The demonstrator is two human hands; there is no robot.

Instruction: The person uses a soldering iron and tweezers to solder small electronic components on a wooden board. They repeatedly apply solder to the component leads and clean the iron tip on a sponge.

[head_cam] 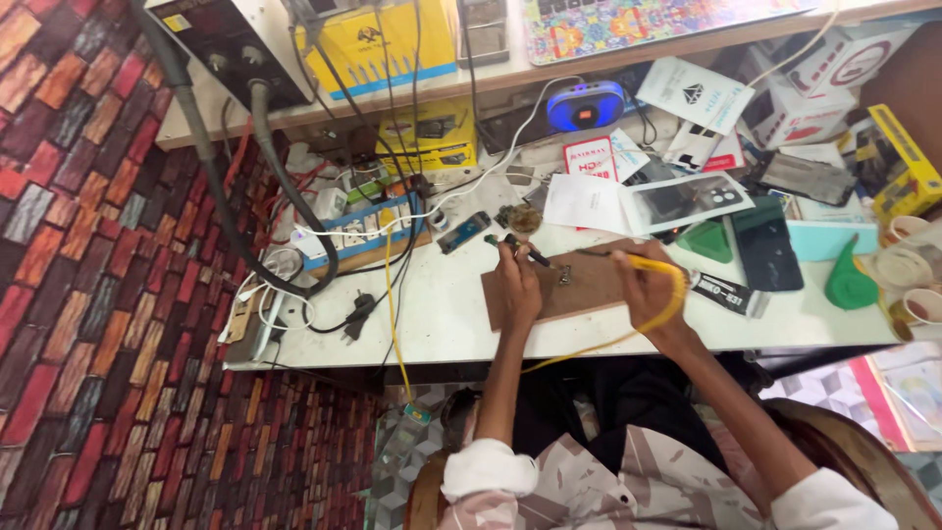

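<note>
My left hand (pixel 517 287) grips a thin dark tool (pixel 526 249) whose tip points down at a small metal part (pixel 564 276) on a brown wooden board (pixel 579 294). My right hand (pixel 643 288) holds a soldering iron with a yellow handle (pixel 653 263), its tip reaching left toward the same small part. A yellow cable (pixel 628 337) loops from the iron over my wrist and down off the table edge.
The white workbench (pixel 432 314) is crowded: a power strip (pixel 358 231) with many plugs at left, a dark phone (pixel 767 250), a glue tube (pixel 724 292), green plastic pieces (pixel 848 282), boxes, papers, cups at right. A blue speaker (pixel 586 104) sits behind. Brick-patterned wall at left.
</note>
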